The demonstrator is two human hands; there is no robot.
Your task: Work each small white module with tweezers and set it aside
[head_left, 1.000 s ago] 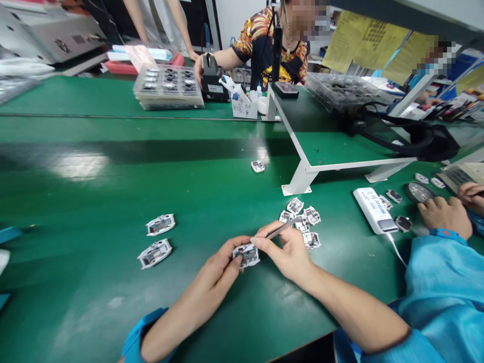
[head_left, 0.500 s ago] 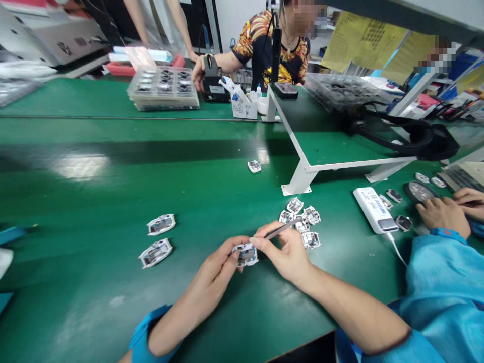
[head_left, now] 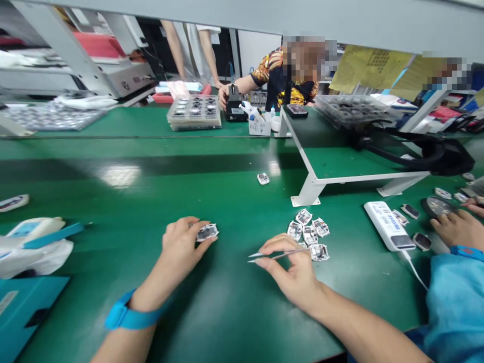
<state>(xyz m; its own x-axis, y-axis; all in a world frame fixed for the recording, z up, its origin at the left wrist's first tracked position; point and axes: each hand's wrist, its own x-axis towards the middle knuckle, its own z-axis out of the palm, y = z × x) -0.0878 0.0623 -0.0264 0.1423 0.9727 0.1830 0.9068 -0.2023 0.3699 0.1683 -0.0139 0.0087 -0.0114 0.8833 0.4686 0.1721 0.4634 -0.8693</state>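
My left hand (head_left: 180, 248) is out to the left on the green table (head_left: 113, 212), its fingertips closed on a small white electronic part (head_left: 207, 232) that rests at table level. My right hand (head_left: 295, 270) pinches a pair of metal tweezers (head_left: 273, 255), tips pointing left, about a hand's width from the part. Just beyond my right hand lies a pile of several similar white parts (head_left: 308, 233). The two parts that lay to the left a second ago are not visible; my left hand may cover them.
One loose part (head_left: 263, 178) lies farther out. A white raised shelf (head_left: 313, 177) stands at the right, with a white box-shaped device (head_left: 387, 225) and a co-worker's hand (head_left: 459, 228) beyond. Stacked trays (head_left: 194, 112) and another person are across. A white device (head_left: 32, 242) sits at left.
My left hand has carried the small part away to the left, off the tweezers. My right hand stayed near the pile with the tweezers. The view tilted up and left.
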